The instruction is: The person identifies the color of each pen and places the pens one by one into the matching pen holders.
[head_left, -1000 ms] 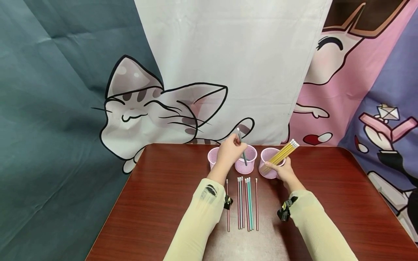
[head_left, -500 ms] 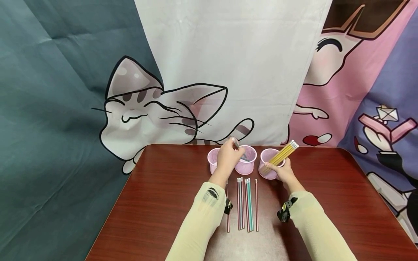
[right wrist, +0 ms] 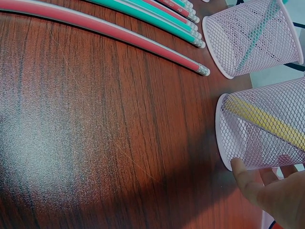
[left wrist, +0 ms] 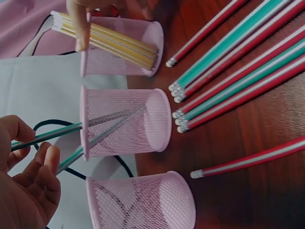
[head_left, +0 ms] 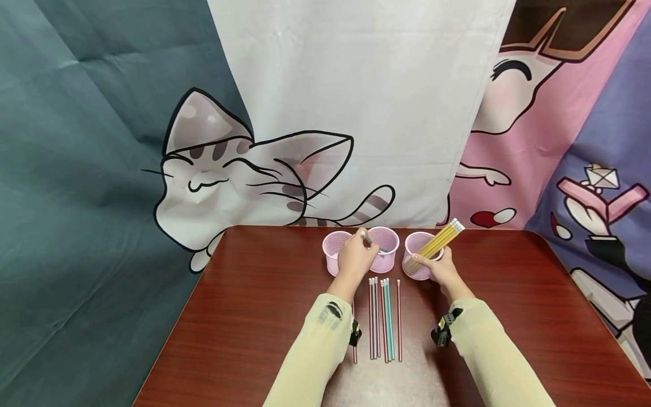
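Pinched between bent fingers and thumb of the left hand (head_left: pixel 356 257): a green pencil (left wrist: pixel 66 130), slanting, with its low end inside the middle cup (head_left: pixel 382 263), just below and right of the middle of the head view. Inside that same cup, leaning too, another green pencil (left wrist: pixel 71 159), seen best at the left of the left wrist view. Cannot tell if touched by the fingers as well.

Just to the right, the right cup (head_left: pixel 414 272), pink and full of holes like a net, same as the others. Curled round its side, the right hand (head_left: pixel 443 267), with the thumb up by the rim. Leaning in that cup toward the upper right, a bunch of yellow pencils (head_left: pixel 438 243) with white ends on top.

On the other side, partly behind the left hand, the left cup (head_left: pixel 331 258).

Below the cups, at the bottom middle of the frame, red and green pencils (head_left: pixel 389 319) lying in a line: one alone at each end, two little bunches between. Under all this, a shiny red-brown counter (head_left: pixel 244 316).

At the bottom edge, two pale yellow sleeves (head_left: pixel 307 353), with a small black box (head_left: pixel 442 330) by the right wrist. Behind, a big hanging cloth (head_left: pixel 396 102) with a smiling cartoon cat (head_left: pixel 203 186) at the left.
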Tool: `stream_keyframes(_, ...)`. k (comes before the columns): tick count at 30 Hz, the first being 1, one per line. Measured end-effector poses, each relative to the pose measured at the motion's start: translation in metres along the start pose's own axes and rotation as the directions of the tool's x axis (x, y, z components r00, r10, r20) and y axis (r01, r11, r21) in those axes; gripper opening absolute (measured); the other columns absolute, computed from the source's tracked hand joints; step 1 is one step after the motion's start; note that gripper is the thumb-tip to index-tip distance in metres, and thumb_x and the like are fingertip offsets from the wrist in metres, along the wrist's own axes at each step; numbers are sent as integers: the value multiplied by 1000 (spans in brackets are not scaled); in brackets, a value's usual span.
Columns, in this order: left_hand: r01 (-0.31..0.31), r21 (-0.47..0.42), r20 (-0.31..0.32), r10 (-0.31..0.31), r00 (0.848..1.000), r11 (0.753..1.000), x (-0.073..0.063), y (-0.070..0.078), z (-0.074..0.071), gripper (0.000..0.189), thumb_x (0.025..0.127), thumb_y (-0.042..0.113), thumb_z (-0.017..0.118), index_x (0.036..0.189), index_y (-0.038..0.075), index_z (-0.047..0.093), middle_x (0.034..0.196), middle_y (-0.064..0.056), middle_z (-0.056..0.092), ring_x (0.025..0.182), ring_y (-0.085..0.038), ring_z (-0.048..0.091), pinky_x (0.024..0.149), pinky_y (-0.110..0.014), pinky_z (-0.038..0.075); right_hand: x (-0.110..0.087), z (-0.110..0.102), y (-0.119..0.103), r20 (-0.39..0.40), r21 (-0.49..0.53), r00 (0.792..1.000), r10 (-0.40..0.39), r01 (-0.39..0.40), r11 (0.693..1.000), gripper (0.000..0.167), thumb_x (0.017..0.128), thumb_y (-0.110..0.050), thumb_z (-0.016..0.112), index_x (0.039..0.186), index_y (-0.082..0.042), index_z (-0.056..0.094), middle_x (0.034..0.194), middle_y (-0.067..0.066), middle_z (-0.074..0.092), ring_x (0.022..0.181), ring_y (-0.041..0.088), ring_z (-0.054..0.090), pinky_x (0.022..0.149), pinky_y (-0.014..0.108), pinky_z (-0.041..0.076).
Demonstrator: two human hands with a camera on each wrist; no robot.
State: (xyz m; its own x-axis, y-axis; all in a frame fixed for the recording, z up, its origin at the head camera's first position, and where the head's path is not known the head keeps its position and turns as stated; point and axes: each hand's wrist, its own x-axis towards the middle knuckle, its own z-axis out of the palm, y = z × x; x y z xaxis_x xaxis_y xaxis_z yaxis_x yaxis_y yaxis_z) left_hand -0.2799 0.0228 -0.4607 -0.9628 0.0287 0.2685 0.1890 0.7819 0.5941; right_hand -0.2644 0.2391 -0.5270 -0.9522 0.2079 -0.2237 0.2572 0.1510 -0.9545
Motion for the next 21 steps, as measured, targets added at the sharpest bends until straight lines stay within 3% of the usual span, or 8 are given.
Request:
stream_keyframes(7,29,17,24,-29,999,999,-5,-7,7,9,75,27,58,80,20,61,67,6,58,68,-19,61,51,-31,42,1,0,0,-5,3,1000,-3,4,1000,88,83,-31,69,139,-5,6,135,24,26,110,30,41,82,45,44)
stream_keyframes(11,22,-5,32,-22,999,1000,-7,-11,12,17,76,27,58,87,20,68,70,7,63,69,-19,63,53,-30,43,2,0,2,-5,-2,1000,-16,16,1000,89,80,-35,70,136,-3,8,131,24,30,101,26,46,78,44,45)
stream_keyframes(14,21,-13,40,-20,999,1000,-8,-14,15,15,77,27,57,83,19,68,67,8,61,64,-18,61,52,-30,42,4,-1,6,-16,-2,999,-31,31,1000,92,76,-39,73,134,-2,12,126,24,34,95,23,49,73,43,47)
stream_keyframes(21,52,-6,55,-51,997,999,-10,-20,18,12,77,29,57,71,19,58,61,7,53,56,-17,51,49,-30,38,1,1,1,3,5,1000,-3,3,1000,90,81,-34,69,138,-4,6,135,24,27,109,29,42,80,44,45)
